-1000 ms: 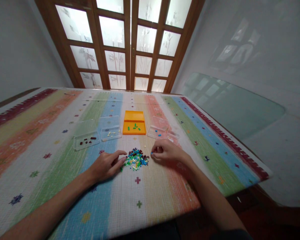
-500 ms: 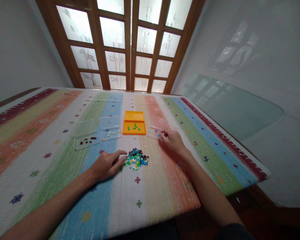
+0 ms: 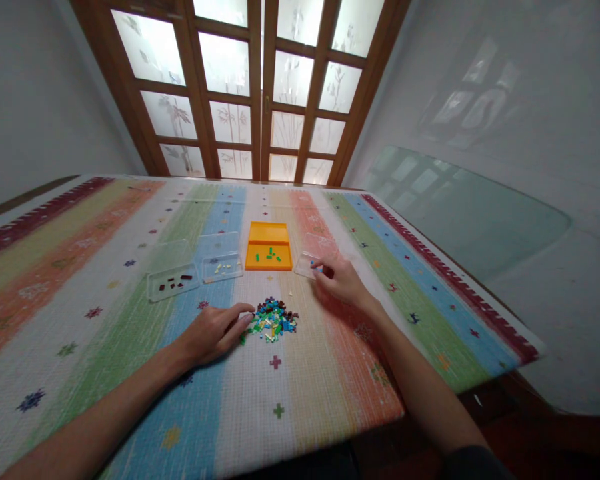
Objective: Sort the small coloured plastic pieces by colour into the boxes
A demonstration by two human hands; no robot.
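As the right hand (image 3: 342, 278), grip unclear, partly hides a clear oblong plastic box (image 3: 303, 267) lying crosswise, the left hand (image 3: 215, 331) rests unclenched.

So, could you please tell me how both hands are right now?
Left hand: open, at the edge of the multicoloured pile of small pieces.
Right hand: at a clear, rectangular plastic box; grip cannot be told.

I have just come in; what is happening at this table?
A person's right hand is at a clear box on the right, by blue pieces; whether it holds one is unclear. The left hand rests at the edge of a mixed pile. Brown pieces and pale ones lie in two clear boxes, green ones in an orange box.
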